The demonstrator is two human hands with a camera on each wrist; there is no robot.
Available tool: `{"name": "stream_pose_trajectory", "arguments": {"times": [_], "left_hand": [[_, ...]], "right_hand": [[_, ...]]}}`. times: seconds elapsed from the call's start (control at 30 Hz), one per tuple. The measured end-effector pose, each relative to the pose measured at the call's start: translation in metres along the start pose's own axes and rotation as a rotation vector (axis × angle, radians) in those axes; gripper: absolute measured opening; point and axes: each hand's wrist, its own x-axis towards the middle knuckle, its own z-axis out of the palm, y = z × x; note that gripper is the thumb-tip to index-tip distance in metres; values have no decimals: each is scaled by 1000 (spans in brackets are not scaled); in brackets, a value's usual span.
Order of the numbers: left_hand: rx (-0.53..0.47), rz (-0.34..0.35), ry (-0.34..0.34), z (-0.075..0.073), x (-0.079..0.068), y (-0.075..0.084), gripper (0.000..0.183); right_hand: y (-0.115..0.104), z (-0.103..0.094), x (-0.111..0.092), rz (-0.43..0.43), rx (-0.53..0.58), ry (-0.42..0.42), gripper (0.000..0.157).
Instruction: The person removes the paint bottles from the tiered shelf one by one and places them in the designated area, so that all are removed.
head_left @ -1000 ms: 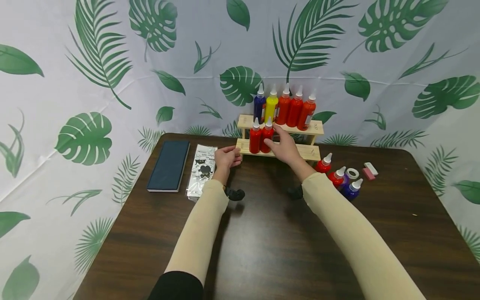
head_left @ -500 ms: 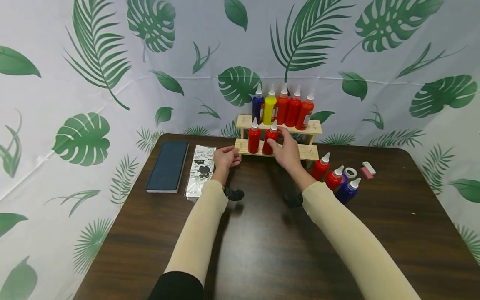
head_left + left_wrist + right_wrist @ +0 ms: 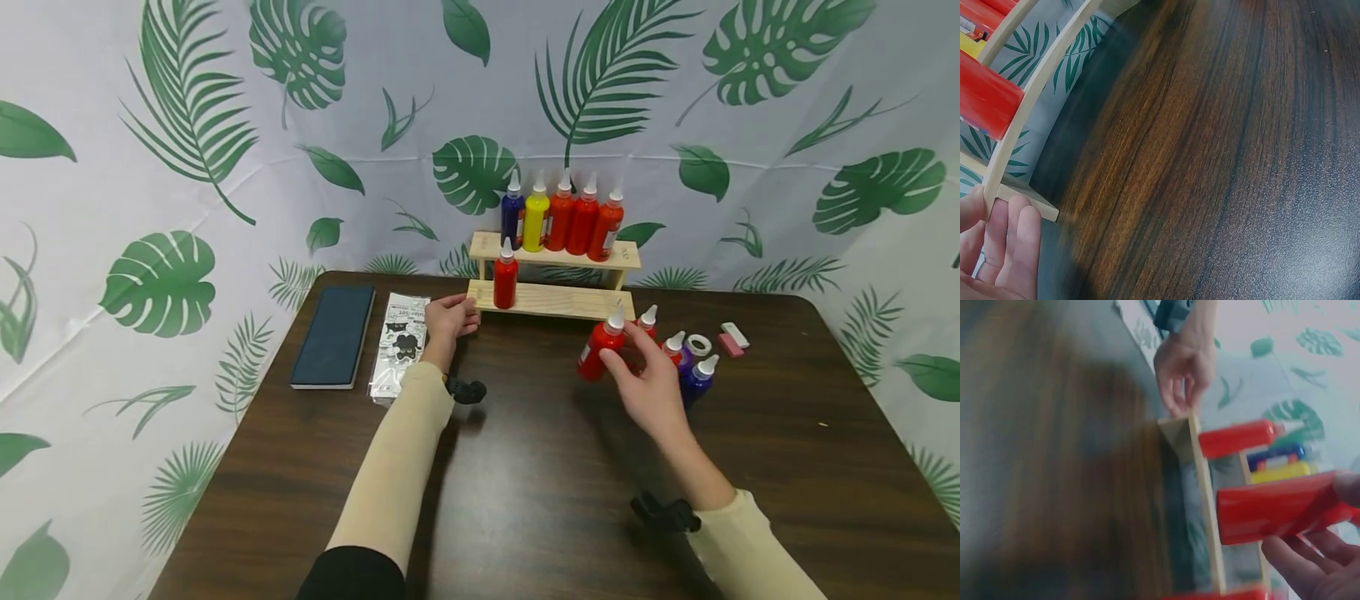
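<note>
My right hand (image 3: 649, 382) grips a red squeeze bottle (image 3: 596, 357) with a white nozzle, held in front of the right end of a two-tier wooden rack (image 3: 570, 300). Thumb on one side and fingers on the other show around this bottle in the right wrist view. At the rack's left end, my left hand (image 3: 452, 317) pinches the lower shelf board (image 3: 1029, 103) between thumb and fingers. One red bottle (image 3: 506, 282) stands upright on the left of the lower shelf. Along the upper shelf stand a dark blue bottle (image 3: 512, 220), a yellow bottle (image 3: 536, 222) and 3 red-orange ones.
Right of the rack, red bottles and a dark blue bottle (image 3: 696, 383) stand by a white tape roll (image 3: 699, 345) and a pink-and-white eraser (image 3: 731, 343). On the left lie a dark notebook (image 3: 333, 337) and a clear packet (image 3: 397, 350). Leaf-patterned cloth hangs behind.
My right hand has slid the second red bottle along the lower shelf, then taken it off, to the right and toward me. The left hand stays at the rack's end.
</note>
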Motion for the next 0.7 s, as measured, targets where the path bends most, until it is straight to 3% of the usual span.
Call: {"name": "stream_pose_trajectory", "arguments": {"times": [0.23,0.37,0.57,0.7], "left_hand": [[1,6,5,1,0,-1,23],[7,2,2,0,1,-2,22],[-16,24,-26,0,4,-4,24],[-26,25,-41,1,7,-5,24]], "right_hand": [[32,-47,-66,104,-49,20,50],[52,-66,-90,147,-94,75,49],[73,-85,-96,224,-182,210,48],[82,-92,-90,282,-209,227,52]]}}
